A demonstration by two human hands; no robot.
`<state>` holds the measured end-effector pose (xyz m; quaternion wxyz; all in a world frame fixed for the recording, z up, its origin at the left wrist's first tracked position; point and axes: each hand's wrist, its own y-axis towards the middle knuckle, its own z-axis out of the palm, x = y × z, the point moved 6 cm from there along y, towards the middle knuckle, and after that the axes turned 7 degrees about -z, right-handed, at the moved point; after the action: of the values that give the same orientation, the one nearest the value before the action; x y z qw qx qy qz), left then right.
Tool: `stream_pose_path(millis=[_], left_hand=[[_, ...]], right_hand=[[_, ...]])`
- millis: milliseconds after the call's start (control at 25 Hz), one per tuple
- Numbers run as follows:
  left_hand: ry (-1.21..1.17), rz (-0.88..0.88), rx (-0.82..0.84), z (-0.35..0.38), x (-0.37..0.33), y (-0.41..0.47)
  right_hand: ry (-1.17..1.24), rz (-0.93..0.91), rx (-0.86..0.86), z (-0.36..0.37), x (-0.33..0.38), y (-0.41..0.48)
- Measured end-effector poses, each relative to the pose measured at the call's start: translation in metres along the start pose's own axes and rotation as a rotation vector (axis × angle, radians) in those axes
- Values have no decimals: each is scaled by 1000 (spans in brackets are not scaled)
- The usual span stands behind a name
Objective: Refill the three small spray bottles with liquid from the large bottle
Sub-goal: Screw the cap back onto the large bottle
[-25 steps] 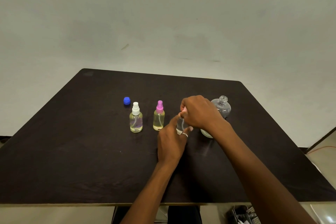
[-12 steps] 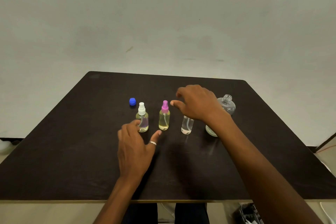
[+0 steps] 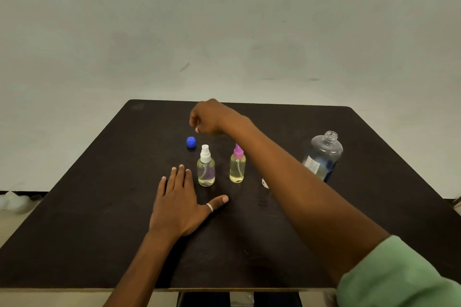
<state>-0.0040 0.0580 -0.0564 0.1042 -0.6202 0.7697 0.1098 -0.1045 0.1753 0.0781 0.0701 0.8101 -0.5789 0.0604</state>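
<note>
Blue cap (image 3: 191, 141) lies just beside the curled right hand (image 3: 209, 117), untouched.

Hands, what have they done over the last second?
Both hands let go of the third small bottle. The right hand reached across to the far left, fingers curled, near the blue cap. The left hand slid left and lies flat on the table. Nothing else moved.
</note>
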Motion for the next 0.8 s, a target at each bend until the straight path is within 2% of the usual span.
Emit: stream_pose_path(millis=[160,320,800], left_hand=[[37,1,-9,3,0,-1],[47,-5,1,3,0,-1],[25,-21,17,-1,0,1]], right_hand=[[-113,46,153,37,-10,35],[-136,58,234,64,-9,47],[-194,-22,252,68,-3,50]])
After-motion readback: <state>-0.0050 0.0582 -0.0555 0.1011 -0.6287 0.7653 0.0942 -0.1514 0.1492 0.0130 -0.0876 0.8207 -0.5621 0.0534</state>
